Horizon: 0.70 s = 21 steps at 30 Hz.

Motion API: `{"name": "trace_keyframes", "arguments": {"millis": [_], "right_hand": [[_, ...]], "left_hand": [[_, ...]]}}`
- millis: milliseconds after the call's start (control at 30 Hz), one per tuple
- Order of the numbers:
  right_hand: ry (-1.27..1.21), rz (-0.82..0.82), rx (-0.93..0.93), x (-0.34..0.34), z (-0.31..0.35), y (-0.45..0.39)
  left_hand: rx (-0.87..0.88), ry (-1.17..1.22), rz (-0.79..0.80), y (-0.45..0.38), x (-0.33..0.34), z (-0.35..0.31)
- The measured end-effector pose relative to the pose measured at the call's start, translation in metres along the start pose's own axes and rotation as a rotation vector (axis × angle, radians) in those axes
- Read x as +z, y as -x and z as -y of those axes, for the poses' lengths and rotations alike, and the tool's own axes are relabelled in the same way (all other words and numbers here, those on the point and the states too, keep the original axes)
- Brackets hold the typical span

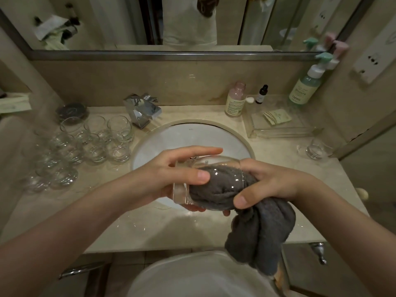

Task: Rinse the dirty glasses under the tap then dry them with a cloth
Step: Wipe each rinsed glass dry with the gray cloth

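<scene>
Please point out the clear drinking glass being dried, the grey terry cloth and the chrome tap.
Clear drinking glass [182, 192]: head view, thick base.
Grey terry cloth [261, 239]: head view, hanging bunch.
Chrome tap [142, 110]: head view, body.

Dark grey cloth [260, 230], plain and unpatterned, stuffed into a clear, colourless glass [205, 181]. White basin [192, 136] set in a cream, faintly veined marble counter [214, 112]. Far left, a cluster of clear glasses [85, 144] and a chrome tap [142, 111]. Far right, a pale pink bottle [235, 99], a small dark dropper bottle [261, 94], and a mint-green pump bottle [305, 86] with a white top.
</scene>
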State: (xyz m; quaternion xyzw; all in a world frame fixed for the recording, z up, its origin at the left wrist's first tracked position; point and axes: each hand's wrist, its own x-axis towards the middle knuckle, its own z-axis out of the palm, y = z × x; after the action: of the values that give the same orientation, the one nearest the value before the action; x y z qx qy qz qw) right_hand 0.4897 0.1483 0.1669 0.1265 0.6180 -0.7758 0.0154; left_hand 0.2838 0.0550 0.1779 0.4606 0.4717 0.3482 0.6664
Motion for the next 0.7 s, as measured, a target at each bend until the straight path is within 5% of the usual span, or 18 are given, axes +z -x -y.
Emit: {"name": "trace_keyframes", "arguments": {"millis": [133,333,433,500,600,700], "right_hand": [[-0.115,-0.008,0.017,-0.002,-0.007,0.000],[0.004,-0.019,0.049,-0.010,0.001,0.005],[0.063,-0.012,0.022,-0.013,0.004,0.005],[-0.010,0.009,0.007,-0.012,0.004,0.005],[-0.107,-0.011,0.028,-0.011,0.001,0.005],[-0.078,-0.019,0.044,-0.012,-0.003,0.004]], "left_hand": [[0.245,-0.408,-0.050,0.004,0.005,-0.010],[-0.079,0.077,-0.012,0.000,0.015,-0.010],[-0.072,0.109,0.011,-0.001,0.012,-0.011],[0.075,-0.093,-0.044,0.001,0.009,-0.013],[0.376,-0.758,-0.082,0.000,-0.001,-0.012],[0.252,-0.564,-0.068,-0.001,-0.001,-0.008]]}}
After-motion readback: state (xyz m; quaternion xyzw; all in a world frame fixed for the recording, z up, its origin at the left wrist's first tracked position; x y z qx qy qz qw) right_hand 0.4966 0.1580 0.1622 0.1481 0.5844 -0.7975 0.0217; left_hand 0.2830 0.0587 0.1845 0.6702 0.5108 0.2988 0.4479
